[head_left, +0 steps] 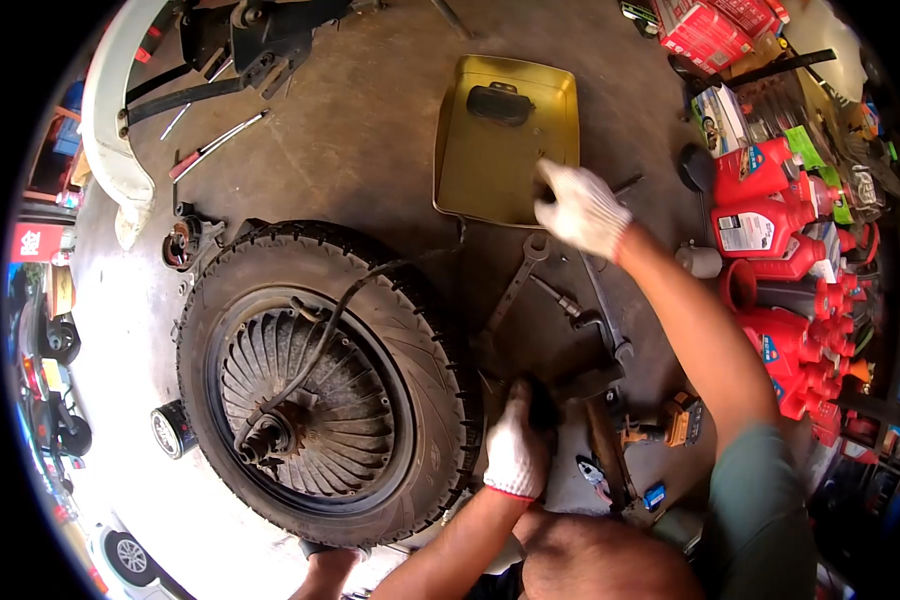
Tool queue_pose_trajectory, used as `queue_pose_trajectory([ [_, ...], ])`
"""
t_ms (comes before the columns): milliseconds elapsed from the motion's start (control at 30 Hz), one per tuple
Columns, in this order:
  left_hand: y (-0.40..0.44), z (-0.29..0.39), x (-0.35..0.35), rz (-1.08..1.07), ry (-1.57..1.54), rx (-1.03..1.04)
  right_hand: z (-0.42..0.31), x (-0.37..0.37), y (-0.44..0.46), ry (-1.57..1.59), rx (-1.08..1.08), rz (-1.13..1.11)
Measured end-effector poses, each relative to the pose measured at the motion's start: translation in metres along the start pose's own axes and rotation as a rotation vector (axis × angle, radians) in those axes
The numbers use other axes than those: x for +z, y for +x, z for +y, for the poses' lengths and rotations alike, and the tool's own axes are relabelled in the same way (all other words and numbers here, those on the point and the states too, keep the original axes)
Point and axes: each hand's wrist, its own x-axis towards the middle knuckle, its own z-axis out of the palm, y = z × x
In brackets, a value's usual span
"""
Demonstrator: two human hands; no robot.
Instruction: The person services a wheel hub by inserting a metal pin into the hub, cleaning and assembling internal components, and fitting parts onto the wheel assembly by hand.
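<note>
From where I stand, the big black-tyred wheel with a finned grey metal hub (315, 400) lies at the lower left on the floor, its far underside out of sight. The right hand, in a white knitted glove (582, 212), is over the right edge of the shallow yellow metal tray (505, 170), covering its near right corner. Its fingers look curled, but blur leaves me unable to tell whether they grip anything. The left hand, gloved likewise (518, 455), is just beside the tyre's right edge; its fingers run into a dark patch, so I can't tell what they grasp, if anything. A bare foot below the tyre is partly hidden.

Brown concrete floor (370, 130) spreads widely left of the tray. The gap between tray and tyre is narrow, crossed by a black cable (354, 287); right of it, a grey steel open-ended spanner (516, 287) and other tools crowd the floor.
</note>
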Motion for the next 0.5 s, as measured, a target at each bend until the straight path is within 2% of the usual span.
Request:
queue_pose_trajectory([
  [33,0.000,0.009,0.011,0.020,-0.113,-0.103,-0.016,-0.021,-0.024,0.162,0.000,-0.106],
  [67,0.005,0.006,0.015,0.019,-0.116,-0.111,-0.031,-0.039,-0.051,0.326,0.003,-0.212],
  [133,0.018,-0.012,0.022,-0.076,-0.245,0.126,-0.048,-0.053,-0.098,0.507,-0.046,-0.366],
  [200,0.021,-0.016,0.023,-0.122,-0.309,0.236,-0.048,-0.051,-0.125,0.666,0.055,-0.480],
  [267,0.020,-0.005,0.018,-0.145,-0.358,0.029,-0.016,-0.027,-0.137,0.462,0.137,-0.330],
  [333,0.016,-0.008,0.020,-0.095,-0.315,0.016,0.022,0.006,-0.134,0.241,0.281,-0.125],
  [367,0.014,-0.009,0.020,-0.042,-0.273,0.006,0.033,0.022,-0.128,0.243,0.282,-0.124],
  [433,0.013,-0.012,0.019,-0.031,-0.233,-0.022,0.042,0.048,-0.112,-0.114,0.240,0.027],
  [500,0.012,-0.015,0.018,-0.017,-0.193,-0.053,0.037,0.070,-0.098,-0.241,0.253,-0.019],
])
